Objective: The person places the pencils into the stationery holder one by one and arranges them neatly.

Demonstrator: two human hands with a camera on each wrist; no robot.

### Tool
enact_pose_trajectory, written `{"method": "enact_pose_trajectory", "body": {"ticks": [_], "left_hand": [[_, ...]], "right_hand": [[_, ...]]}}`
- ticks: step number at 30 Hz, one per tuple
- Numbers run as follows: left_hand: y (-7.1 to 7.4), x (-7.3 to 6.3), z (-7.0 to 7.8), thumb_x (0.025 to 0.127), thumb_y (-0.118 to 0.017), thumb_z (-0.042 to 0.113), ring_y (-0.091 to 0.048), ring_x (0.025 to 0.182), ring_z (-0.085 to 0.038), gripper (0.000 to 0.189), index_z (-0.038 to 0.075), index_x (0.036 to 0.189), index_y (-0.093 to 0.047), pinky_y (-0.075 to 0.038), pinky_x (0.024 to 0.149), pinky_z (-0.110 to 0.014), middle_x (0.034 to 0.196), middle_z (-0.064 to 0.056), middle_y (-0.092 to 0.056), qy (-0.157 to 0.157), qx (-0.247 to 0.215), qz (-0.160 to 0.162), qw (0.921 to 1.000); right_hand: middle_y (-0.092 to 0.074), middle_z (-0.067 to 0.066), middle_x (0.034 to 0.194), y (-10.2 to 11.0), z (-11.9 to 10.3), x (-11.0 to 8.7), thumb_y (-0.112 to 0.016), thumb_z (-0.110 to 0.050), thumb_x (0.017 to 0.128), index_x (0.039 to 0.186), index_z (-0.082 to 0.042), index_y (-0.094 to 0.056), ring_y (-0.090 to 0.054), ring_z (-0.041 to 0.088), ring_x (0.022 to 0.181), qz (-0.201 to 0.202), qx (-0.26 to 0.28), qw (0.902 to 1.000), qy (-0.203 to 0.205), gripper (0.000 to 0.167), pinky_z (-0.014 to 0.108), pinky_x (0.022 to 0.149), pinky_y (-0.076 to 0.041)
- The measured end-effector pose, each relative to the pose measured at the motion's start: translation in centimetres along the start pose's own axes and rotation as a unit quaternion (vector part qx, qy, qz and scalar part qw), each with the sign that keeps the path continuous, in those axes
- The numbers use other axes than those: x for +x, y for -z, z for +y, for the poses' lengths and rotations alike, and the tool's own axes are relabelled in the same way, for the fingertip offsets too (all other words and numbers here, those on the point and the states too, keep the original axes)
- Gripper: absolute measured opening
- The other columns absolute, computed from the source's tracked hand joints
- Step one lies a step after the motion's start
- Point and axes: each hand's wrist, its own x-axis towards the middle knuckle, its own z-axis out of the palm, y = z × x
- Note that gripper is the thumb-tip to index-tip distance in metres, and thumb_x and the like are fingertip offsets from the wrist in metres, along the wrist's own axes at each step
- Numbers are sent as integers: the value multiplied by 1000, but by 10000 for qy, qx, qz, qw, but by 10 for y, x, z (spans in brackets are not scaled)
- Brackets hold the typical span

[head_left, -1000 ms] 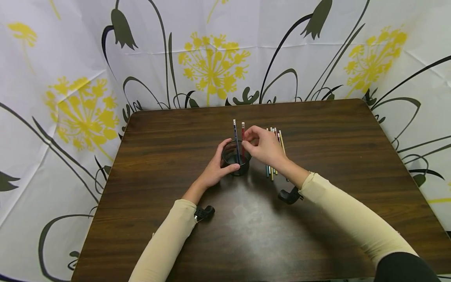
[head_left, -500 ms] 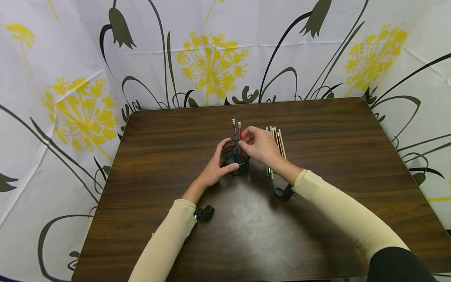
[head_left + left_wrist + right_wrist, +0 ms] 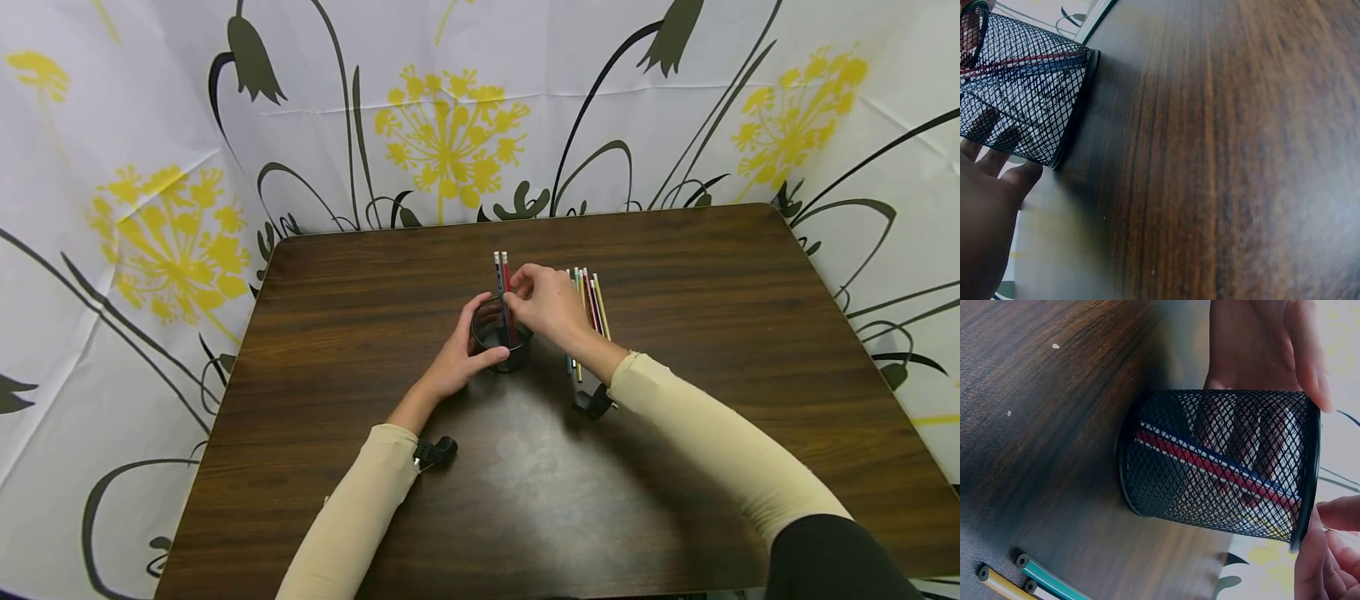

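A black wire-mesh pencil cup [image 3: 516, 360] stands upright on the table, and my left hand [image 3: 453, 358] holds it from the left, thumb at the near rim and fingers round the far side. Inside lean a dark blue pencil [image 3: 497, 271] and a red pencil [image 3: 506, 268], eraser ends up. My right hand [image 3: 552, 307] is at the cup's right rim, pinching the red pencil between thumb and forefinger. Through the mesh in the right wrist view, both pencils lie close together, reaching down to the cup's base [image 3: 1127, 465].
Just right of the cup, several loose pencils [image 3: 597, 307] lie on the brown wood table [image 3: 360, 317], partly under my right forearm. Unsharpened ends of a green pencil [image 3: 1041, 573] and a yellow pencil [image 3: 997, 582] show in the right wrist view. A flower-patterned curtain [image 3: 315, 125] hangs behind.
My right hand has moved a little left, bringing the red pencil's top from apart to right beside the blue one. The left hand and cup stay in place.
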Motion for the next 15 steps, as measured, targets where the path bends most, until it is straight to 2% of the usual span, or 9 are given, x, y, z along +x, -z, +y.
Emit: {"method": "enact_pose_trajectory", "body": {"ticks": [9, 15], "left_hand": [[1, -1, 3, 93, -63, 0, -28, 140, -41, 80, 10, 154, -13, -24, 109, -62, 152, -21, -29, 117, 45, 20, 9999], [1, -1, 3, 93, -62, -1, -26, 140, -43, 80, 7, 154, -11, -23, 109, -63, 152, -22, -29, 67, 56, -4, 10000]], "right_hand": [[-66, 0, 72, -2, -1, 5, -72, -19, 88, 96, -7, -69, -61, 10, 56, 7, 63, 9999, -152, 14, 30, 55, -45], [-67, -1, 70, -1, -1, 5, -72, -19, 89, 99, -7, -69, -62, 7, 50, -129, 244, 9994, -204, 16, 29, 53, -47]]}}
